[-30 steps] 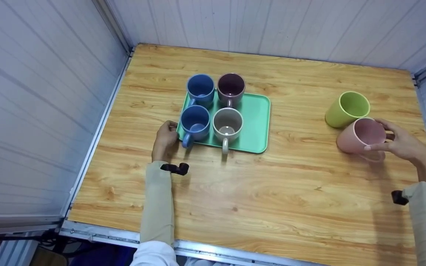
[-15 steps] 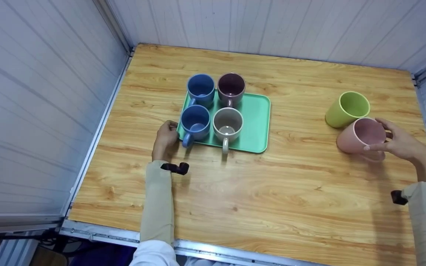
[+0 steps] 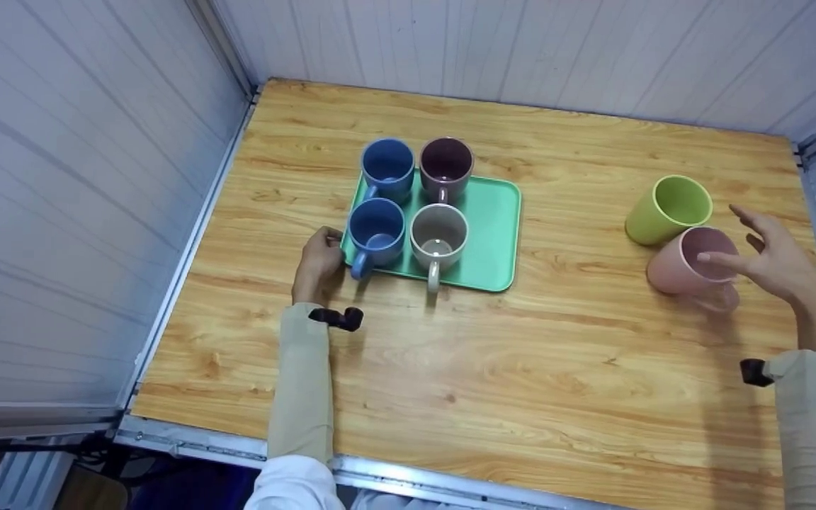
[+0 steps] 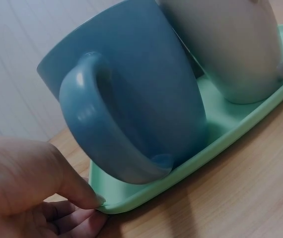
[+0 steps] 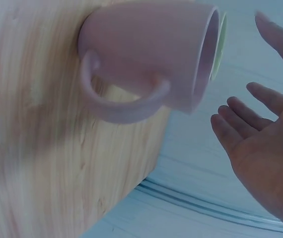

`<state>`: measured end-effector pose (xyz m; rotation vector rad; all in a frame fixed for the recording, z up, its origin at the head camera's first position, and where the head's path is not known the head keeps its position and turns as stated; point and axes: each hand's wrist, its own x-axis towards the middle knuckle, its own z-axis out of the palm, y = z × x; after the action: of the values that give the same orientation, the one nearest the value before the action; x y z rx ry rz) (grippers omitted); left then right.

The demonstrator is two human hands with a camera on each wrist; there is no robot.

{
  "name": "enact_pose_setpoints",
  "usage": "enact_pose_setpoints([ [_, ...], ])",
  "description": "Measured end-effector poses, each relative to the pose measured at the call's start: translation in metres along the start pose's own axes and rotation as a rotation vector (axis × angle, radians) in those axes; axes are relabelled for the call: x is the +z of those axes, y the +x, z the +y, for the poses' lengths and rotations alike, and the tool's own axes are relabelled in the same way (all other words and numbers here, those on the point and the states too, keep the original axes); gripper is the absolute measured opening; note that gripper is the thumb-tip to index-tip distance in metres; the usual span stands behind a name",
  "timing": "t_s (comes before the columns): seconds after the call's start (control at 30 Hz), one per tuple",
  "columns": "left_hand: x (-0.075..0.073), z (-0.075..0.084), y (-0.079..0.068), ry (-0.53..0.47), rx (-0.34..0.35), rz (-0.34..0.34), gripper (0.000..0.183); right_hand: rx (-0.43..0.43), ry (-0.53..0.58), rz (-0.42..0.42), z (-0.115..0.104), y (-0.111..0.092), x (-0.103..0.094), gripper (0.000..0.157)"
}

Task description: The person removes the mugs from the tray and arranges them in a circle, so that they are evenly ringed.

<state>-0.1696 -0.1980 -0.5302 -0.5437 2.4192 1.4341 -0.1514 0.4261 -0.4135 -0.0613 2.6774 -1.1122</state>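
At the near left corner of a green tray (image 3: 493, 241), my left hand (image 3: 319, 262) pinches the rim between thumb and fingers, as the left wrist view shows. Two blue mugs (image 3: 377, 230), a dark purple mug (image 3: 445, 166) and a grey-beige mug (image 3: 438, 237) stand upright on the tray, handles toward me. On the right, a pink mug (image 3: 677, 269) stands on the table, its handle toward the near right. My right hand (image 3: 776, 262) hovers beside its rim with fingers spread and holds nothing; in the right wrist view a gap separates hand and mug.
A yellow-green cup (image 3: 656, 216) stands just behind the pink mug, very close to it. Pale panels (image 3: 521, 49) wall the wooden table (image 3: 450, 368) at the back and sides. A metal edge (image 3: 408, 478) runs along the front.
My right hand has let go of the pink mug's rim and lifted slightly, fingers spreading. The mug stays in place. The left hand keeps its hold on the tray.
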Motion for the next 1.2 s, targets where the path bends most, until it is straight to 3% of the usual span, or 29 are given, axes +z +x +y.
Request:
enact_pose_setpoints([
  [0.23,-0.003,0.003,0.000,-0.013,-0.024,-0.033,0.036,-0.071,0.042,0.042,-0.021,0.010,0.012,0.088],
  [0.77,-0.003,0.004,-0.001,-0.050,-0.039,-0.055,0.034,-0.133,0.075,-0.022,-0.067,0.034,0.057,0.089],
  [0.93,-0.001,0.002,-0.002,-0.116,-0.056,-0.063,0.035,-0.185,0.115,-0.021,-0.075,0.040,0.076,0.086],
  [1.2,-0.002,0.000,0.000,0.009,0.005,-0.037,0.032,-0.231,0.210,-0.021,-0.083,0.050,0.098,0.085],
])
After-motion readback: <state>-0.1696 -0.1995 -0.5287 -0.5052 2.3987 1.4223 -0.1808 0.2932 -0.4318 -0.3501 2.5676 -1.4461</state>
